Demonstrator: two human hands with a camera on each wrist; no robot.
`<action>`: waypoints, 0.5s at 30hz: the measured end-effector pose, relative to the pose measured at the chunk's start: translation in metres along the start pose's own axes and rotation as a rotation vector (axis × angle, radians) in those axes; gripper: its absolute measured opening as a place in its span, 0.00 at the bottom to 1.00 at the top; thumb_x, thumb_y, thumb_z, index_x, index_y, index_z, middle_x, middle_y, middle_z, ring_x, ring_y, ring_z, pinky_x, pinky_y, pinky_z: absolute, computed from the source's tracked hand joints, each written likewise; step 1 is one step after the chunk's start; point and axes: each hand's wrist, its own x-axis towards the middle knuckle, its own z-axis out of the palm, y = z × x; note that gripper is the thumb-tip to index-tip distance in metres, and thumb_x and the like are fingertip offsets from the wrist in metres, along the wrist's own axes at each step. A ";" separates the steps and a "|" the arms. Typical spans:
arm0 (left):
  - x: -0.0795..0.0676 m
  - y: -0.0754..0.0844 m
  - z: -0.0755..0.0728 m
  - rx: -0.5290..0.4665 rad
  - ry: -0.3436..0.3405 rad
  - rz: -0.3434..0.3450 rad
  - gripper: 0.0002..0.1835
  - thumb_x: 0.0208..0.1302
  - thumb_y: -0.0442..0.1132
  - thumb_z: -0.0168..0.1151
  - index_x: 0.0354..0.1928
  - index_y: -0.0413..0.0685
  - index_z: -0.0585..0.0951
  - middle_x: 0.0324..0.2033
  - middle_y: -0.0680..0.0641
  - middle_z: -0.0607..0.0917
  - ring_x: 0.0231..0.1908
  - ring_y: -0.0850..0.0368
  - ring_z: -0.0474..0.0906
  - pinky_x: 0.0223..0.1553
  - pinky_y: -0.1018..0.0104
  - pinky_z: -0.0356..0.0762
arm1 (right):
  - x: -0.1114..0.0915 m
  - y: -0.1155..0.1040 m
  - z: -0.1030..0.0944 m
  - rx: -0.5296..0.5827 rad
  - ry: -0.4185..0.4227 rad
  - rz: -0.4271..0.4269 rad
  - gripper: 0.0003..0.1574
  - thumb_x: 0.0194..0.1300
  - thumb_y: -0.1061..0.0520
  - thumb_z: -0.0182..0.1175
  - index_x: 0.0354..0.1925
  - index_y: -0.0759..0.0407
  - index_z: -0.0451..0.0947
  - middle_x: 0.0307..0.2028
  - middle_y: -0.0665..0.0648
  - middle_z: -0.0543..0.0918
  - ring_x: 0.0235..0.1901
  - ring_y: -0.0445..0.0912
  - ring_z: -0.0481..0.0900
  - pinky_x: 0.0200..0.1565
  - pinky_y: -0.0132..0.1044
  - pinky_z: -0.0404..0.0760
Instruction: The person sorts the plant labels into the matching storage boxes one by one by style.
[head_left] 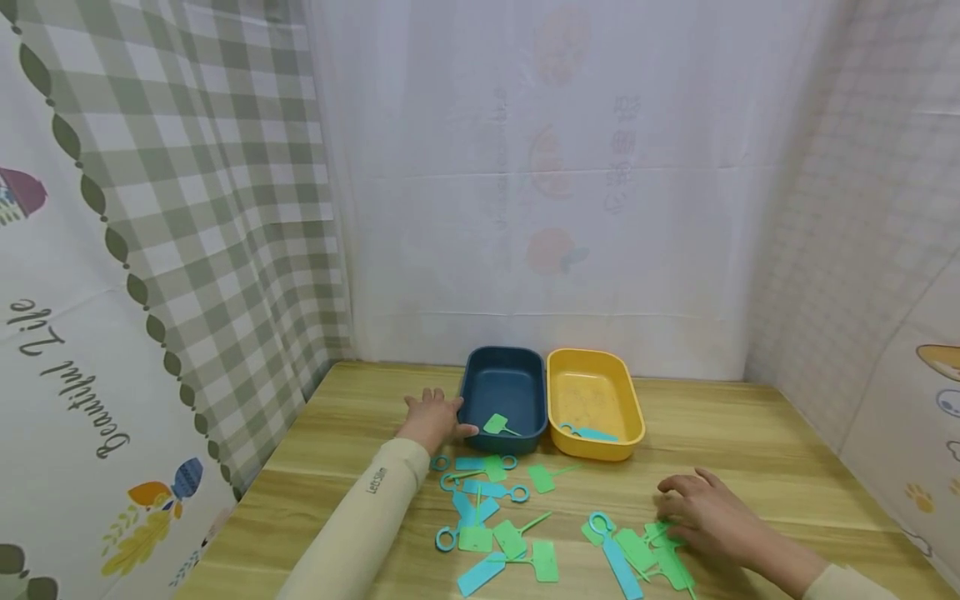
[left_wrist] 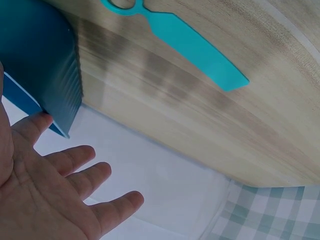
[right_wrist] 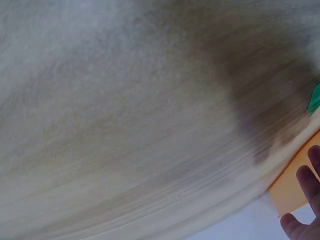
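My left hand [head_left: 431,422] is spread out beside the dark blue bin [head_left: 502,385], its thumb side at the bin's left wall. In the left wrist view, straight fingers [left_wrist: 82,184] show with nothing in them, and one digit meets the bin's rim. A green tag [head_left: 496,424] lies inside this bin. My right hand [head_left: 708,517] is low over the table at the right, fingertips at a cluster of green tags [head_left: 636,550]; its fingers look relaxed. A blue ring-ended tag [head_left: 622,567] lies beside that cluster.
Against the blue bin stands a yellow bin [head_left: 588,383] with a blue tag [head_left: 597,434] in it. Several blue and green tags, including a green tag [head_left: 476,539], are scattered in front of the bins. White cloth [head_left: 450,208] hangs behind the wooden table [head_left: 750,450].
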 end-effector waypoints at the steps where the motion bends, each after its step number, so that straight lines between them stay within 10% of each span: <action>1: 0.000 0.000 0.000 0.000 -0.001 -0.001 0.38 0.65 0.69 0.54 0.70 0.55 0.72 0.66 0.34 0.70 0.68 0.34 0.61 0.61 0.29 0.61 | 0.000 0.001 0.001 -0.010 0.011 -0.010 0.12 0.46 0.49 0.77 0.32 0.42 0.85 0.43 0.54 0.82 0.43 0.56 0.80 0.47 0.70 0.69; 15: -0.001 0.001 0.000 0.003 0.006 0.000 0.38 0.64 0.69 0.55 0.70 0.56 0.73 0.65 0.34 0.71 0.67 0.34 0.63 0.60 0.29 0.62 | 0.002 0.004 0.009 -0.055 0.092 -0.056 0.13 0.44 0.54 0.77 0.26 0.39 0.83 0.41 0.54 0.82 0.41 0.56 0.81 0.46 0.70 0.70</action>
